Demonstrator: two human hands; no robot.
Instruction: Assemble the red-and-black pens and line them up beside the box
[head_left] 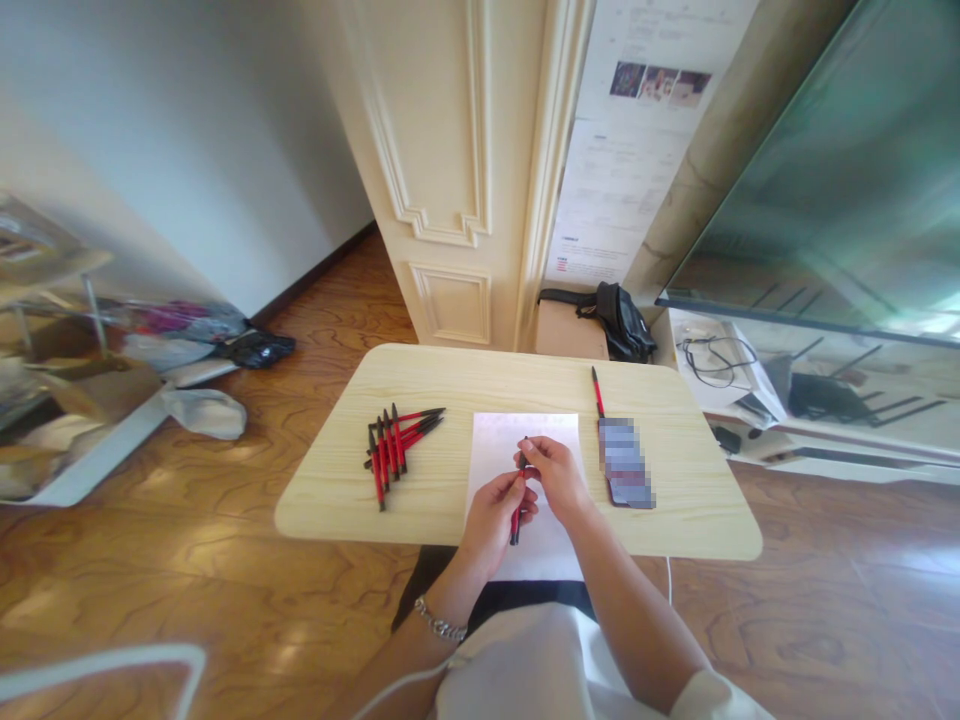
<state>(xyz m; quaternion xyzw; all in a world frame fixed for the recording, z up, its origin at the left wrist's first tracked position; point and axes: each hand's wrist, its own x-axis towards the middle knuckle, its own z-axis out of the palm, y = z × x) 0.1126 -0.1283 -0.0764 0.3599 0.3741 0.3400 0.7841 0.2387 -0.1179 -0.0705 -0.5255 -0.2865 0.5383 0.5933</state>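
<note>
Pale wood-grain table [694, 505], white paper [491, 445] overhanging its near edge.
From my remote seat I see the left hand [495, 515] clamped on a red-and-black pen [515, 529] above that paper, the right hand [555, 475] pinching its dark far end; their grip hides the middle. Piled pens [384, 455] at left overlap too much for me to count surely. Pixelation masks the smartphone [626, 470]; I can't read the wall sheets [600, 210].

From my remote station I'm seeing smooth, plastic-looking casing on the held pen [515, 527], matt paper in the sheet [489, 442], wood grain patterning the smooth tabletop [697, 515], shiny metal forming the bracelet [439, 622], glossy wood-look flooring [217, 570].
</note>
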